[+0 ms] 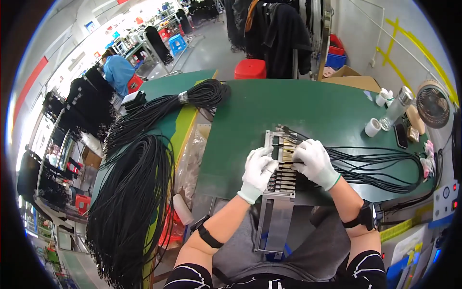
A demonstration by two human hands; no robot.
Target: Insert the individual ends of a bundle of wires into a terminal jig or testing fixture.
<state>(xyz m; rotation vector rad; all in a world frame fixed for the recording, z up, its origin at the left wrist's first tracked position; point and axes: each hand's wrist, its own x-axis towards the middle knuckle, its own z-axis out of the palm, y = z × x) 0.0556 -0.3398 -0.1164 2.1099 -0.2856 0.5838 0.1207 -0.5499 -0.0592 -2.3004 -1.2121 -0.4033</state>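
Both my hands wear white gloves and meet over a narrow metal fixture (pixel 270 140), which holds a row of cable connectors (pixel 284 182) side by side. My left hand (pixel 258 169) is at the fixture's left edge, fingers pinched; what lies between its fingertips is too small to make out. From the right, my right hand (pixel 313 161) closes its fingers on the dark end of a black cable laid across the fixture. Black cables (pixel 385 166) run out rightward from beneath that hand and loop on the green table (pixel 250 106). Its fingers partly cover several brass-coloured pieces in the fixture.
Large bundles of black cable (pixel 132 192) lie to the left, one tied bundle (pixel 183 98) behind. At right stand a glass bottle (pixel 397 108), a white cup (pixel 372 127), a phone (pixel 400 136) and a fan (pixel 433 103). A red stool (pixel 250 69) stands beyond the table; a person in blue (pixel 118 72) sits farther off.
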